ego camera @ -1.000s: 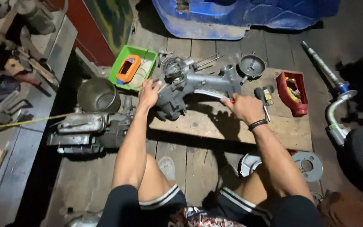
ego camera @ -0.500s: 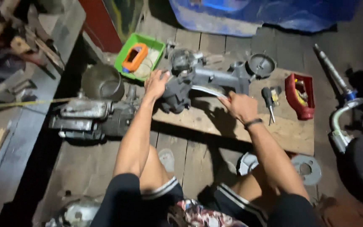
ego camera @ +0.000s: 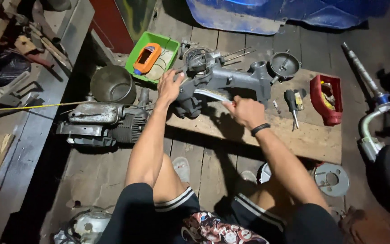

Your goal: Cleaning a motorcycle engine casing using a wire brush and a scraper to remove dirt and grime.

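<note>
A grey metal engine casing with protruding studs lies on a wooden board. My left hand rests flat on the casing's left end and steadies it. My right hand is closed around a pale curved tool whose tip lies against the casing's underside. A black band circles my right wrist.
A green tray with an orange device sits behind the casing. A second engine and a metal pot lie to the left. A screwdriver, red box, round cover, metal disc and bent pipe are on the right.
My view has shifted closer and slightly right. My right hand has slid left along the casing with the pale tool. The left hand stays on the casing's left end.
</note>
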